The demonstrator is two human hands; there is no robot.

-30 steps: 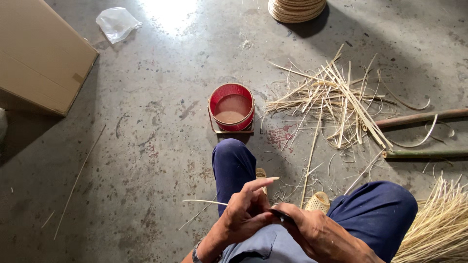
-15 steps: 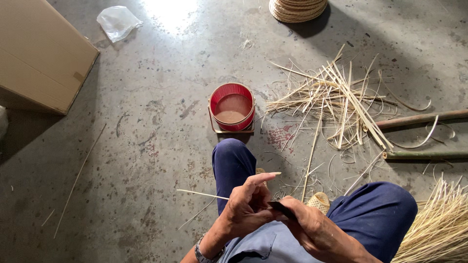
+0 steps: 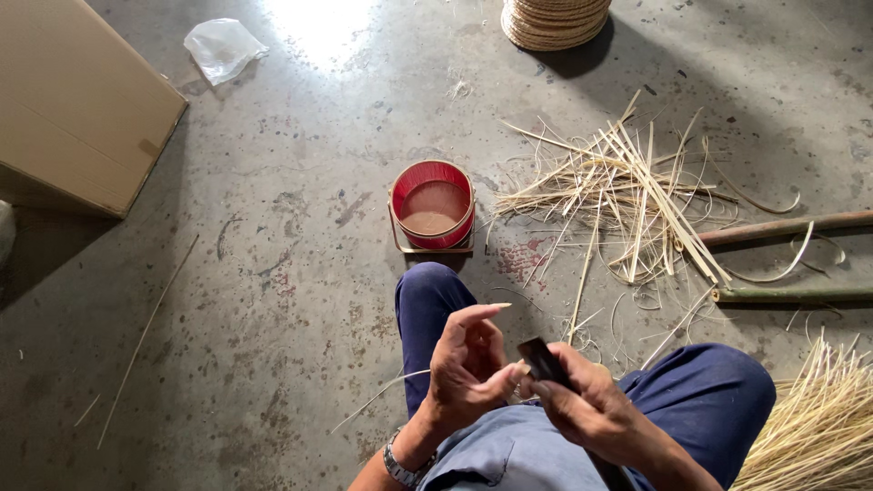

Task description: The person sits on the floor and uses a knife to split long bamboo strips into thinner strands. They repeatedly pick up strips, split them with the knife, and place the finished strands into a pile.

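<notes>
While the left hand pinches a thin pale strip between thumb and fingers, the right hand is clenched around a dark knife meeting it at the pinch. From that pinch the strip trails out left, past the knee and over the floor. It looks light, springy and easy to snap, so gripping close to the blade seems wisest. Beyond the hands sits a red tub.
</notes>
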